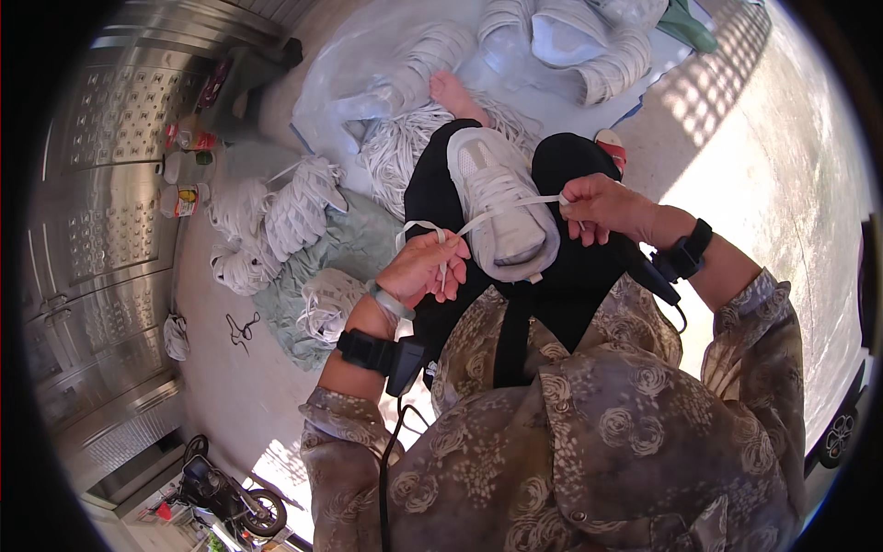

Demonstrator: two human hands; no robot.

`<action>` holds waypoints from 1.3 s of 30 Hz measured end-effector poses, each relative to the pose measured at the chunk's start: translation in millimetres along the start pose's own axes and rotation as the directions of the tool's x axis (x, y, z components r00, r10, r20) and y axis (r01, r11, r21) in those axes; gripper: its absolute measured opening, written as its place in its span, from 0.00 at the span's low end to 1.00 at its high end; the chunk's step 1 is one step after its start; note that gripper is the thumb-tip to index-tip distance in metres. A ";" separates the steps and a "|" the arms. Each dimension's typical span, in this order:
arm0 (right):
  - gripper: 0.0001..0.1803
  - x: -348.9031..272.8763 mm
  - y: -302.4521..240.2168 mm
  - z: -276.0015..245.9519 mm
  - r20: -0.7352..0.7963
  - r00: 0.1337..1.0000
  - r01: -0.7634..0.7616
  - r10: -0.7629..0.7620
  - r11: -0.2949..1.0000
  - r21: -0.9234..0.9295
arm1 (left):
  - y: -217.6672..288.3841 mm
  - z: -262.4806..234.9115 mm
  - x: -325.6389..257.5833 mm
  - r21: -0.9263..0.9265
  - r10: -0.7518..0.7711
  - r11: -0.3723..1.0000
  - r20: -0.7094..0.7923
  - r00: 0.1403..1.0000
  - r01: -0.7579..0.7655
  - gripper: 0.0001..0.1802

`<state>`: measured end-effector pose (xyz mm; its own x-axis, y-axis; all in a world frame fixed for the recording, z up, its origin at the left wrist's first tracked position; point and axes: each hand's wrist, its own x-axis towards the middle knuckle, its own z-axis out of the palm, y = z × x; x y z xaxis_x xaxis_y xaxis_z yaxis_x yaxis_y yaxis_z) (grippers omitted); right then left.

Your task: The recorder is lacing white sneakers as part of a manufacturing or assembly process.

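Note:
A white sneaker (499,198) rests on my lap between my black-clad thighs, its heel opening toward me. Flat white shoelace (501,211) runs across its tongue, stretched between both hands. My left hand (426,269), at the left of the shoe, pinches one end; a loop of lace rises above the fingers and a tail hangs past them. On the other side, my right hand (598,207) grips the opposite end between thumb and fingers, just off the shoe's right edge.
Bundles of white laces (303,207) and a loose heap of laces (395,166) lie at the left and ahead. More white shoe pieces (575,41) sit on plastic sheeting (345,74) at the far side. A green cloth (354,239) covers floor at left. A motorcycle (235,501) stands lower left.

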<state>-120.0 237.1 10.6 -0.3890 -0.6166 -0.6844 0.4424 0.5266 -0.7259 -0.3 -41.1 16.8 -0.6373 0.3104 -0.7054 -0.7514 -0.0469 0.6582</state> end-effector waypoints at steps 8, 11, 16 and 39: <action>0.08 45.9 -6.0 -0.8 -0.199 0.912 0.390 -0.360 0.911 0.137 | 20.6 15.8 34.6 -0.054 0.035 0.997 -0.317 0.948 -0.055 0.20; 0.07 37.1 2.7 -0.9 -0.327 0.911 0.314 -0.252 0.937 0.152 | 18.3 19.6 26.7 -0.049 0.052 0.996 -0.339 0.939 -0.073 0.19; 0.06 23.7 19.9 2.8 -0.337 0.913 0.312 -0.231 0.927 0.208 | -1.8 23.6 13.1 -0.085 0.073 0.991 -0.276 0.958 -0.100 0.18; 0.06 27.7 21.9 8.9 -0.289 0.921 0.353 -0.260 0.870 0.344 | -3.7 30.0 21.6 -0.060 0.258 0.943 -0.489 0.833 -0.327 0.14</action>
<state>-113.9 226.3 -23.6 -0.7067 -0.5362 -0.4615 0.5253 0.0392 -0.8500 -6.1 -5.7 7.0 -0.8085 -0.2176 -0.5468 -0.5108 -0.2021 0.8356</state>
